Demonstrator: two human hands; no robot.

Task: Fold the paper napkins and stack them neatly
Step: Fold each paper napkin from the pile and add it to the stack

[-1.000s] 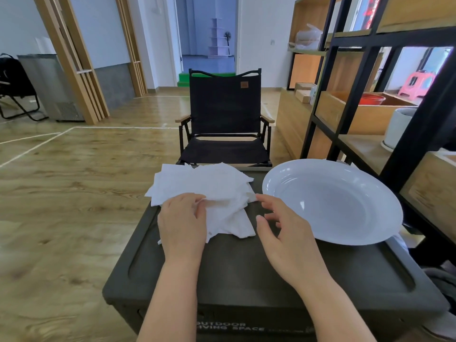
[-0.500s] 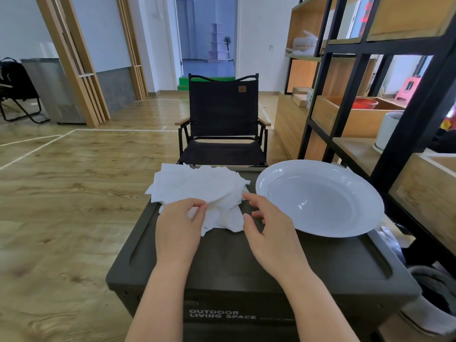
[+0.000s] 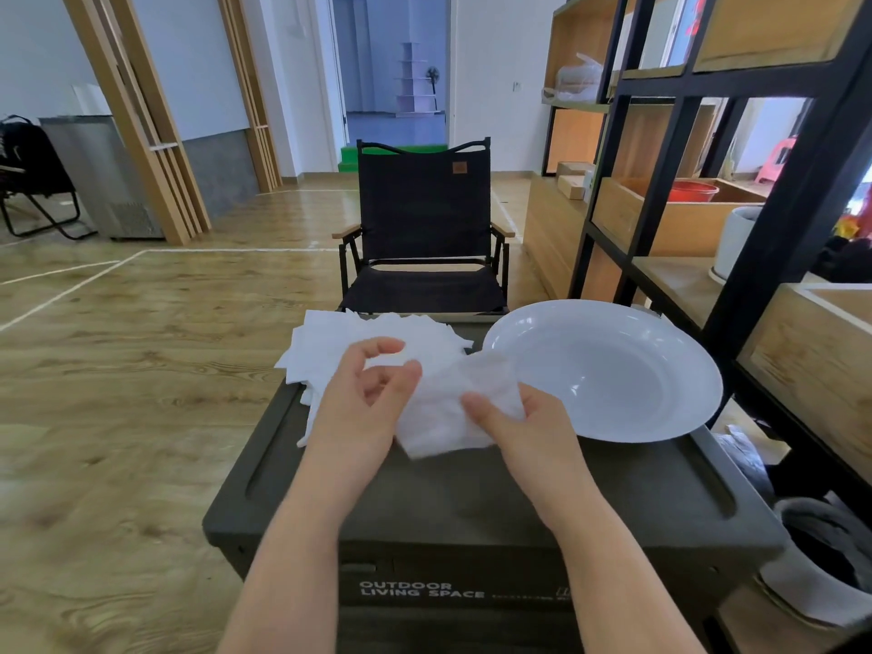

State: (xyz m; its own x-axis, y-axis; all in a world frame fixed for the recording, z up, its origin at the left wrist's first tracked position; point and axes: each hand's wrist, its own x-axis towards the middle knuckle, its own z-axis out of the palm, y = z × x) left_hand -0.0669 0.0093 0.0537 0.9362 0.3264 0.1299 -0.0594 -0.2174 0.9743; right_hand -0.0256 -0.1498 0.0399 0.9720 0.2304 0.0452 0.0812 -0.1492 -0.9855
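Note:
A loose pile of white paper napkins (image 3: 339,342) lies on the far left part of a dark green box lid (image 3: 472,493). One white napkin (image 3: 448,408) is lifted off the pile and held between both hands above the lid. My left hand (image 3: 363,398) pinches its left edge with thumb and fingers. My right hand (image 3: 524,427) grips its right side, thumb on top. The napkin is blurred and slightly crumpled; no fold is visible in it.
A large white plate (image 3: 608,370) sits on the lid's far right, close to my right hand. A black folding chair (image 3: 424,238) stands just behind the box. Black-framed wooden shelving (image 3: 708,181) runs along the right. Wooden floor lies to the left.
Both hands have taken one napkin off the pile and lifted it toward me and to the right. Before, the left hand rested on the pile and the right hand was beside it.

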